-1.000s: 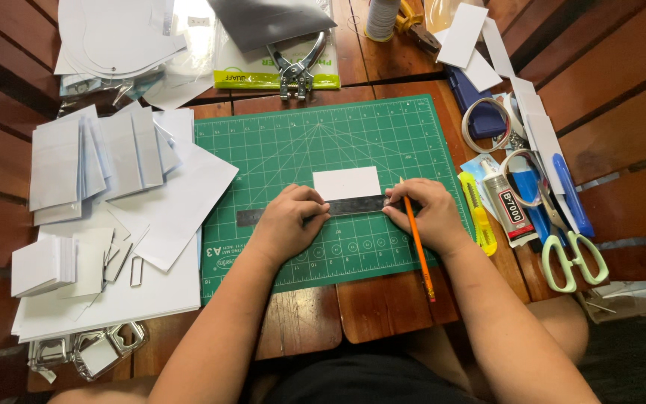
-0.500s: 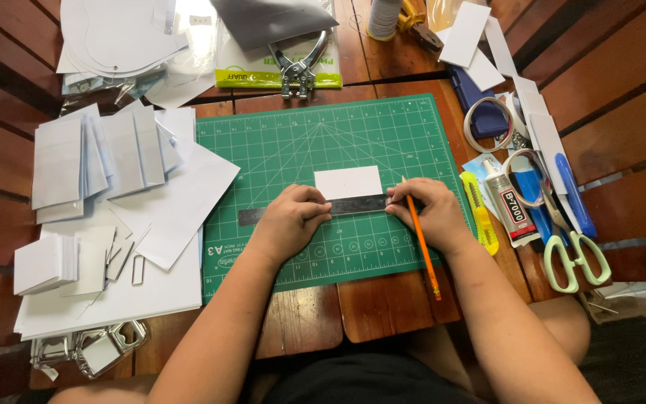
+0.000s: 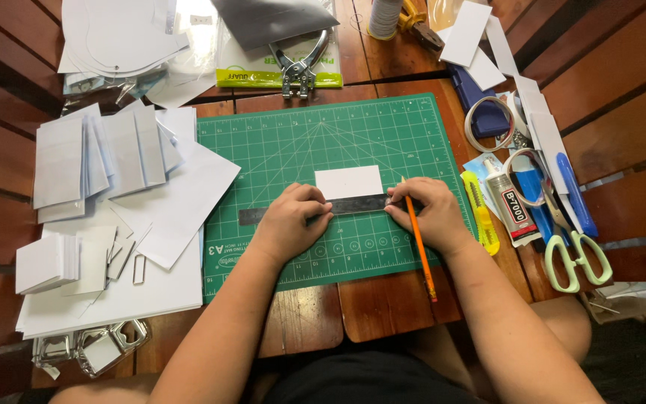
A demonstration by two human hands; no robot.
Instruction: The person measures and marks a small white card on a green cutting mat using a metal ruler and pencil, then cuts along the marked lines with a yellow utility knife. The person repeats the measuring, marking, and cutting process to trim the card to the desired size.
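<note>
Now the left hand [image 3: 291, 217] is pressing a thin, stiff steel ruler [image 3: 353, 206] flat over a light, slip-prone white card [image 3: 349, 182] just beyond its fingertips; the right hand [image 3: 429, 211] is gripping an orange pencil [image 3: 419, 247], steadying the ruler's end.

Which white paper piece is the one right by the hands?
The small white paper rectangle on the green cutting mat, just above the dark metal ruler. The other white pieces lie off the mat.

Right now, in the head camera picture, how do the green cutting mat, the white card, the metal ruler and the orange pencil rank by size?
1. Green cutting mat
2. White card
3. Metal ruler, partly under hands
4. Orange pencil
</note>
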